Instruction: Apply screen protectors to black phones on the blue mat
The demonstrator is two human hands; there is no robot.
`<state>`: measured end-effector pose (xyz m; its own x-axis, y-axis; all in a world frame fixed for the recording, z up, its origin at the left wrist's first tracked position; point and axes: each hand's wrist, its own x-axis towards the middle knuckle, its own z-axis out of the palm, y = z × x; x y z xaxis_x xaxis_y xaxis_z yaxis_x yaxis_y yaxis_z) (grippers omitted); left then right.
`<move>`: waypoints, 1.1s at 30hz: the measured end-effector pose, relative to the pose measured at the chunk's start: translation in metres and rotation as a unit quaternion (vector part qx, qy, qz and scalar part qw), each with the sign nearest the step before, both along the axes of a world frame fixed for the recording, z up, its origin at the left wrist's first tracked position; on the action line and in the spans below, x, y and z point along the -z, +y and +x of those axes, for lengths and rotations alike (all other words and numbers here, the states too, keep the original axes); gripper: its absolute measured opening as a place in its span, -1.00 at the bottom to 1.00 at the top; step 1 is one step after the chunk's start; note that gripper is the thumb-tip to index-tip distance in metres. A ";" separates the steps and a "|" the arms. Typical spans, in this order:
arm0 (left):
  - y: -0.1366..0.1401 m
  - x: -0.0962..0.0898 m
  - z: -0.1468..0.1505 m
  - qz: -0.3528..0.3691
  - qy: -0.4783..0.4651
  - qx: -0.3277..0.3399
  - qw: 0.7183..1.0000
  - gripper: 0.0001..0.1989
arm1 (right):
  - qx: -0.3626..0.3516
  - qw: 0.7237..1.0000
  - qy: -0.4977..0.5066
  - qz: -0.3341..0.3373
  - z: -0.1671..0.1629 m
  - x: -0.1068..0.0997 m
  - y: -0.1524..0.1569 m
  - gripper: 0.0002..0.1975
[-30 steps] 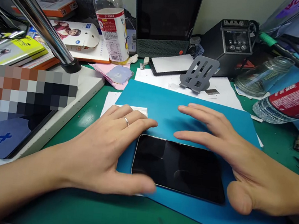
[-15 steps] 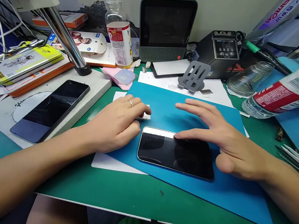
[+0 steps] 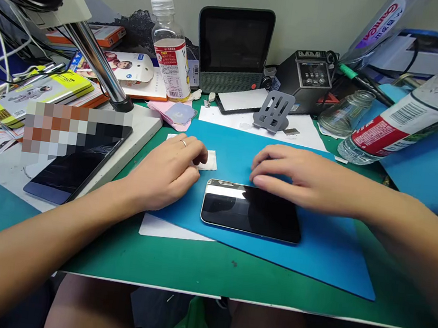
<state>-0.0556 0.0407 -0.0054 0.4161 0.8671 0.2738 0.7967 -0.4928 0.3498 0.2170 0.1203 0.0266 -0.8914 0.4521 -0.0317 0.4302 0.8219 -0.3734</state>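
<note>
A phone (image 3: 253, 213) with a black glossy screen and a bright rim lies flat on the blue mat (image 3: 311, 260), its screen reflecting a white band. Just beyond its far edge hovers my right hand (image 3: 301, 177), fingers loosely bent and nothing seen in them; the fingertips are over the mat. My left hand (image 3: 168, 171), a ring on one finger, rests left of the phone with its fingers curled in. A small white piece of paper or cloth (image 3: 210, 161) shows beside those fingers; their tips are hidden. Neither hand visibly touches the phone.
Another dark phone (image 3: 78, 168) lies on the white stand base (image 3: 144, 123) at left. Behind the mat stand a drink bottle (image 3: 172, 57), a display (image 3: 234, 43), a grey phone holder (image 3: 274, 111) and a control box (image 3: 304, 81). A jar (image 3: 347, 113) and a large bottle (image 3: 383, 128) are at right.
My right hand has lifted its fingertip off the phone's screen, moved to the far edge and bent its fingers. My left hand stays about where it was. The camera view has shifted.
</note>
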 end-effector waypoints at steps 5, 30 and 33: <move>0.004 -0.006 0.000 -0.019 0.044 0.036 0.998 -0.81 | 0.018 0.998 0.015 -0.063 -0.009 0.006 0.005 -0.77; 0.015 -0.004 0.030 0.078 -0.018 0.103 0.992 -0.79 | 0.033 0.991 0.127 0.035 -0.008 0.023 0.001 -0.72; 0.013 -0.006 0.028 0.058 -0.023 0.150 0.987 -0.73 | 0.065 0.987 0.141 0.048 -0.002 0.021 0.007 -0.70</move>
